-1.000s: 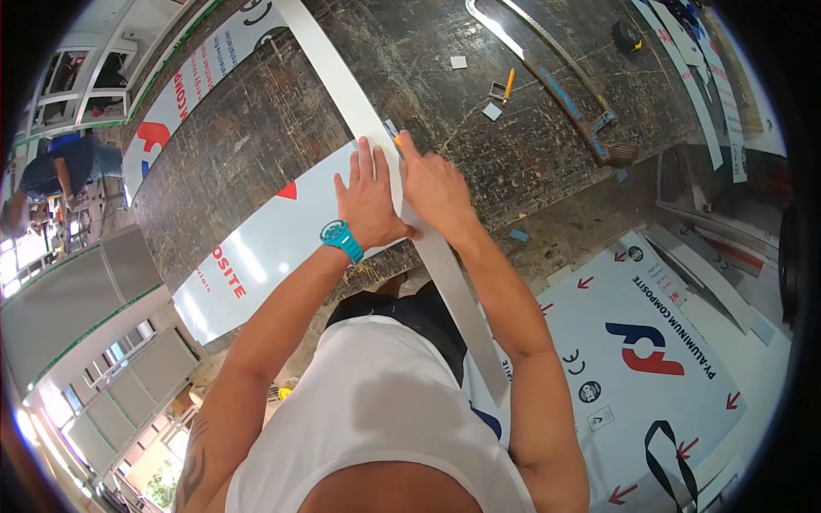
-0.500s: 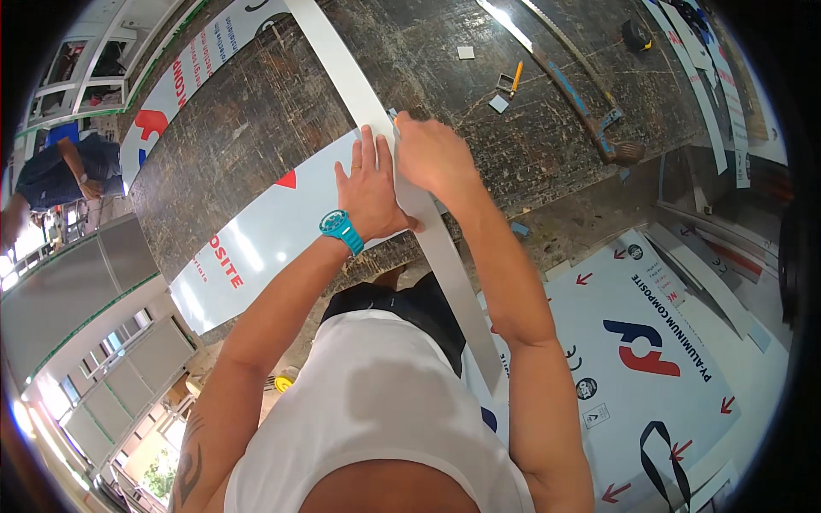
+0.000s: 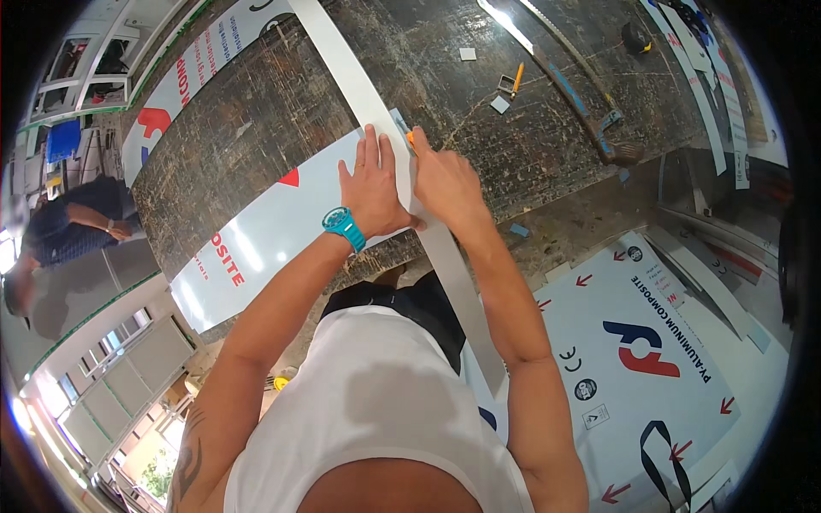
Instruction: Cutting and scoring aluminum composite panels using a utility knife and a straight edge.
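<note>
A long white straightedge strip [image 3: 346, 73] crosses the dark worktable and runs on past its near edge. Under it lies a white composite panel strip [image 3: 265, 227] with red print, its right end reaching just beyond the strip. My left hand [image 3: 374, 188], a turquoise watch on its wrist, lies flat with fingers stretched over the panel and the strip's left side. Against the strip's right edge, my right hand [image 3: 446, 184] is closed on an orange utility knife [image 3: 410, 138]. The knife's tip is too small to make out.
On the worktable [image 3: 282, 94] lie a handsaw [image 3: 569, 90], a pencil [image 3: 518, 77], small white offcuts [image 3: 467, 54] and a black tape measure [image 3: 635, 38]. A large printed panel [image 3: 633, 342] leans low at right. A person in dark clothes [image 3: 81, 218] stands at far left.
My right hand has slid toward me and slightly right along the strip's edge, uncovering the orange knife. My left hand stays nearly in place. The person at left has shifted.
</note>
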{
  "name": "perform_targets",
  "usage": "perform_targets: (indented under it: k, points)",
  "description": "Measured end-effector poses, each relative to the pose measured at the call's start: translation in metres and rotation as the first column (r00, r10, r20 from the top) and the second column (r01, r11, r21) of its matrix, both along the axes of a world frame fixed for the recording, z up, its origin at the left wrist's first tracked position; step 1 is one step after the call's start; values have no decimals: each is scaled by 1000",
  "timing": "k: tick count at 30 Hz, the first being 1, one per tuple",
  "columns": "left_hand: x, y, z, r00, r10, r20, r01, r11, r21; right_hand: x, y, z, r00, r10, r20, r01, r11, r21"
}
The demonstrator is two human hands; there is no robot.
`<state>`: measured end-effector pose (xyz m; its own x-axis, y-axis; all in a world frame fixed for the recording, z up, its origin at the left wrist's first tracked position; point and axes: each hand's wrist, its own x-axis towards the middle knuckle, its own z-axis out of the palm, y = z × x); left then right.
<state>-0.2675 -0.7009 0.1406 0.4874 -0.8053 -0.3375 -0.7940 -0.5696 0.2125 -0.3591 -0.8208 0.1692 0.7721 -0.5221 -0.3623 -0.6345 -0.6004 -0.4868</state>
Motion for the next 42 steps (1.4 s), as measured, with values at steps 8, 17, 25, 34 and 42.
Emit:
perform_targets:
  k: [8, 17, 25, 34, 42]
  points:
    - [-3, 3, -1, 1000, -3, 5, 3, 999, -49, 16, 4, -11, 999, -22, 45, 22, 1000, -8]
    - [1, -1, 3, 1000, 4, -9, -4, 999, -39, 17, 2, -17, 998, 11, 55, -9, 999, -39]
    - [-4, 3, 1, 999, -2, 43, 5, 998, -55, 3, 10, -20, 996, 31, 84, -24, 996, -87]
    - [1, 9, -5, 1000, -28, -11, 28, 999, -31, -9, 15, -22, 1000, -3, 30, 5, 998, -58]
    - [12, 35, -28, 997, -5, -71, -19, 943, -331, -94, 57, -12, 906, -325, 270, 366, 923, -116]
